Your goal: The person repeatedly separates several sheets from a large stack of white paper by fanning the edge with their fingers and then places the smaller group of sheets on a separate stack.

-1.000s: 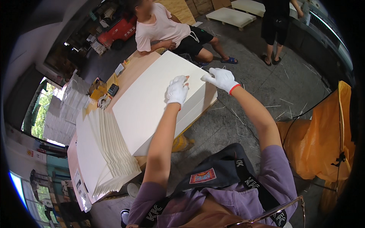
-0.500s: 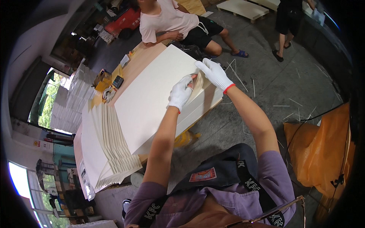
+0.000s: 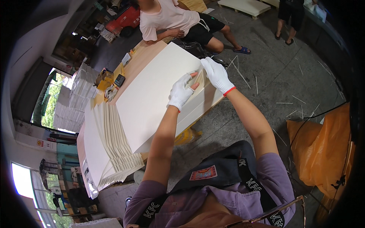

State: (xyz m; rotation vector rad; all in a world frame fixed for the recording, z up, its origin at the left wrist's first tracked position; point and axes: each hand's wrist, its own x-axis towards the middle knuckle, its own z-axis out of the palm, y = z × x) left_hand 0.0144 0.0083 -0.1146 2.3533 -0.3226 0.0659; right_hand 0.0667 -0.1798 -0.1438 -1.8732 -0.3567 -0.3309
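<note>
A thick stack of large white paper sheets (image 3: 146, 87) lies on the table in front of me. At its right corner my right hand (image 3: 217, 76), in a white knit glove with a red cuff, is closed on the lifted edge of several sheets, which bend upward. My left hand (image 3: 181, 92), in a white glove with bare fingertips, is beside that bent corner. Its thumb and forefinger are spread apart with nothing between them. Left of the stack, more sheets (image 3: 114, 140) lie in overlapping, fanned bundles.
A person in a pink shirt (image 3: 167, 22) leans on the wooden table's far end (image 3: 150, 49). A calculator (image 3: 119, 80) and yellow boxes sit along the left edge. Paper strips (image 3: 243, 76) litter the floor. An orange sheet (image 3: 319, 148) hangs at the right.
My left thumb and forefinger have parted beside the lifted corner. My right hand has shifted slightly at the same corner. A person at the back right has changed stance.
</note>
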